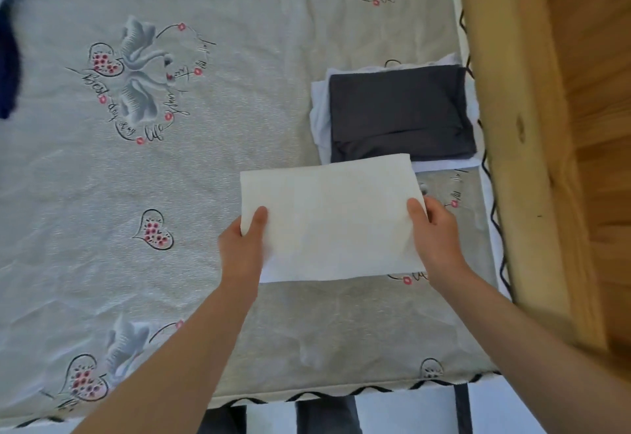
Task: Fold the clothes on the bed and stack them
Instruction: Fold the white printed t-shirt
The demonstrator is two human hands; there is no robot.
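A folded white cloth (333,218) is held flat just above the bed's grey patterned sheet (211,174). My left hand (244,246) grips its left edge, thumb on top. Its right edge is pinched by my right hand (435,235). Just beyond the cloth, near the bed's right side, lies a stack with a folded dark grey garment (399,112) on top of a folded white garment (319,119). The white cloth's far edge overlaps the near edge of that stack.
A wooden bed frame (512,126) runs along the right side. Dark blue and pale blue clothes (8,68) lie at the far left edge. The sheet's zigzag-trimmed front edge (307,396) is close to me.
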